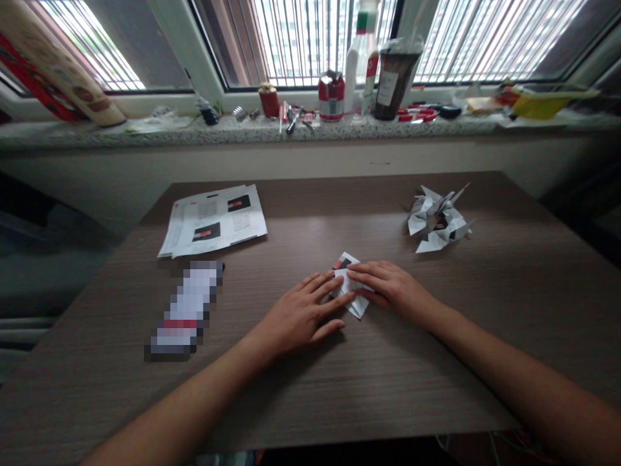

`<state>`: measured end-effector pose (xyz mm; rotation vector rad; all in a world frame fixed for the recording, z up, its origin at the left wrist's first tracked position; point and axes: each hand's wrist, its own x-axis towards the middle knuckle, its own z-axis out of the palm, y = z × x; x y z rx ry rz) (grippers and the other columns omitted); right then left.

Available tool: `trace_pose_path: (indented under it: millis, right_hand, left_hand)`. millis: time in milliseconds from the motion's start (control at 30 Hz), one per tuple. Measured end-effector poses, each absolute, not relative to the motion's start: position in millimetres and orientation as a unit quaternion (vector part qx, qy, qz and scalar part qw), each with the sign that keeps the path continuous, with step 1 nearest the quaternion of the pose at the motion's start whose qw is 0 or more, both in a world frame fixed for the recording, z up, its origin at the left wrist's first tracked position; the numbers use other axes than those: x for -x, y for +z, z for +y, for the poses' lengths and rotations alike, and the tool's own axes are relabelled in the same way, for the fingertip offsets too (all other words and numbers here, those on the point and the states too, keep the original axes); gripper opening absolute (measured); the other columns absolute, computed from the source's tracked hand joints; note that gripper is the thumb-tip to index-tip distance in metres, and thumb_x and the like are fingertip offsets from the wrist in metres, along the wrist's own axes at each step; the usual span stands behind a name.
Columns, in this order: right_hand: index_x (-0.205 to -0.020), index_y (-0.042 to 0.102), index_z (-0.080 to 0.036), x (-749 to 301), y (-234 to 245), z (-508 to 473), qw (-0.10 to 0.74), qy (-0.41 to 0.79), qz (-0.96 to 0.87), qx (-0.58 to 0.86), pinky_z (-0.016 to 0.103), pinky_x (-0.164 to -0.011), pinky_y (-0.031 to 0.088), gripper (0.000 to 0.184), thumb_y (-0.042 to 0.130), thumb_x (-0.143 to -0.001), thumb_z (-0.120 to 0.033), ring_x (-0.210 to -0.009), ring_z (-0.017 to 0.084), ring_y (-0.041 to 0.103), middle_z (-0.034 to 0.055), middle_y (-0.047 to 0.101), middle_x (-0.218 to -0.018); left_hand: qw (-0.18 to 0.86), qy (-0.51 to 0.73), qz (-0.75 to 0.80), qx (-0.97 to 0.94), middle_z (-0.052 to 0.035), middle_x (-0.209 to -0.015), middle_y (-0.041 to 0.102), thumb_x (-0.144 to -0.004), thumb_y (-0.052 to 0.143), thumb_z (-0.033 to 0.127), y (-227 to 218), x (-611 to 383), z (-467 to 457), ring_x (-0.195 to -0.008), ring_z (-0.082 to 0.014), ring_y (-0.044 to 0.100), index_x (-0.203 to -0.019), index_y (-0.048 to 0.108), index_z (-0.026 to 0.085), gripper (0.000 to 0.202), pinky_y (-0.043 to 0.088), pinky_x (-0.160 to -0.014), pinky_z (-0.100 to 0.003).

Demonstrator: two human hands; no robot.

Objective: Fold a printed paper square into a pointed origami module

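A small folded piece of printed paper [350,285] lies flat on the brown wooden table [436,362], near its middle. My left hand [303,314] rests on the table with its fingers stretched out, their tips pressing the paper's left edge. My right hand [391,288] lies flat over the paper's right side, fingers extended and pointing left. Both hands press down on the paper; neither lifts it.
A stack of printed sheets [213,221] lies at the far left of the table, a blurred-out oblong object [187,310] in front of it. Several folded paper pieces [436,220] sit at the far right. The windowsill [145,133] holds a can, bottles and small tools.
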<state>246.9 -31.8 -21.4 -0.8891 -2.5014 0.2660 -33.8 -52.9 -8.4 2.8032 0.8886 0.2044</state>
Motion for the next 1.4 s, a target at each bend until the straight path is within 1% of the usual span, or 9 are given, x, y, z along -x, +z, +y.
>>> trace_pose_path:
  millis: [100,300,533,767,867,1000,1200,1300,1400]
  right_hand:
    - [-0.145,0.057,-0.023,-247,-23,-31,0.238,0.138,-0.909,0.313,0.044,-0.109,0.053,0.042,0.057,-0.104,-0.022,-0.132,0.023,0.061,0.0113,0.063,-0.144]
    - [-0.148,0.055,-0.024,-248,-23,-29,0.226,0.154,-0.909,0.316,0.044,-0.111,0.052,0.045,0.058,-0.102,-0.022,-0.134,0.023,0.060,0.0108,0.062,-0.146]
    - [-0.143,0.061,-0.022,-247,-19,-28,0.216,0.154,-0.916,0.302,0.043,-0.113,0.050,0.041,0.056,-0.103,-0.019,-0.136,0.024,0.058,0.0108,0.061,-0.148]
    - [-0.149,0.054,-0.027,-247,-18,-30,0.190,0.139,-0.924,0.301,0.045,-0.115,0.049,0.048,0.058,-0.102,-0.018,-0.141,0.023,0.053,0.0076,0.055,-0.154]
    - [-0.150,0.053,-0.025,-247,-19,-30,0.175,0.128,-0.927,0.306,0.045,-0.116,0.049,0.049,0.058,-0.102,-0.018,-0.141,0.024,0.053,0.0090,0.055,-0.154]
    - [-0.151,0.051,-0.028,-248,-23,-30,0.179,0.127,-0.923,0.316,0.045,-0.115,0.049,0.051,0.058,-0.102,-0.018,-0.139,0.023,0.055,0.0070,0.057,-0.152]
    - [-0.151,0.052,-0.024,-249,-26,-28,0.162,0.120,-0.928,0.313,0.045,-0.116,0.047,0.048,0.057,-0.103,-0.019,-0.141,0.024,0.053,0.0094,0.056,-0.153]
    - [-0.150,0.053,-0.023,-249,-25,-28,0.159,0.120,-0.928,0.314,0.045,-0.117,0.047,0.047,0.057,-0.103,-0.020,-0.142,0.024,0.052,0.0101,0.056,-0.153]
    - [-0.148,0.055,-0.024,-249,-24,-28,0.164,0.119,-0.927,0.315,0.045,-0.116,0.048,0.045,0.058,-0.103,-0.021,-0.140,0.024,0.054,0.0094,0.058,-0.151]
  left_hand:
    - [0.089,0.061,0.301,-0.947,-0.0054,-0.169,0.029,-0.107,0.042,0.055,-8,33,-54,-0.156,-0.0295,0.026,-0.161,0.032,0.035,0.059,0.026,-0.126,-0.050]
    - [0.094,0.057,0.293,-0.950,-0.0051,-0.167,0.034,-0.108,0.042,0.055,-4,34,-53,-0.156,-0.0283,0.027,-0.161,0.034,0.032,0.058,0.027,-0.127,-0.049]
    - [0.111,0.056,0.244,-0.962,-0.0043,-0.172,0.019,-0.108,0.046,0.048,1,43,-50,-0.158,-0.0296,0.021,-0.158,0.041,0.034,0.052,0.025,-0.128,-0.049]
    - [0.112,0.059,0.257,-0.958,-0.0030,-0.173,0.015,-0.106,0.049,0.052,-3,43,-53,-0.157,-0.0312,0.022,-0.160,0.036,0.036,0.058,0.024,-0.128,-0.051]
    - [0.120,0.056,0.259,-0.957,-0.0042,-0.171,0.021,-0.106,0.049,0.053,-2,42,-54,-0.157,-0.0305,0.025,-0.160,0.036,0.034,0.059,0.025,-0.128,-0.050]
    - [0.145,0.057,0.241,-0.958,-0.0046,-0.167,0.034,-0.106,0.049,0.051,2,40,-55,-0.154,-0.0275,0.032,-0.161,0.035,0.032,0.059,0.027,-0.127,-0.048]
    - [0.153,0.058,0.236,-0.958,-0.0033,-0.169,0.028,-0.104,0.053,0.051,3,39,-58,-0.156,-0.0304,0.027,-0.156,0.044,0.036,0.055,0.028,-0.127,-0.051]
    - [0.161,0.061,0.229,-0.958,-0.0039,-0.166,0.035,-0.105,0.052,0.050,2,38,-58,-0.155,-0.0287,0.029,-0.158,0.041,0.035,0.056,0.027,-0.127,-0.050]
    - [0.185,0.062,0.212,-0.958,-0.0050,-0.163,0.041,-0.106,0.050,0.049,2,38,-57,-0.154,-0.0243,0.034,-0.160,0.037,0.030,0.058,0.027,-0.128,-0.045]
